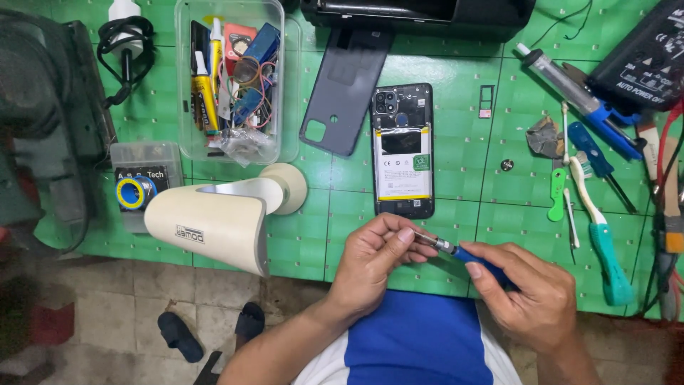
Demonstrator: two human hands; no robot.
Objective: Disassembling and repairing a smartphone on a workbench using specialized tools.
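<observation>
Small screwdriver sits between both hands at the near edge of the green mat. Right hand is wrapped closed around its blue handle; left hand pinches the metal tip with thumb and fingertips, other fingers curled. Just beyond the hands, an opened phone lies face down, battery showing, nothing between it and the tip. Its grey back cover lies further out to the left. Cream lamp head sits left of the left hand. Teal-handled toothbrush and green pry tool lie beyond the right hand. Clear parts box is far left.
</observation>
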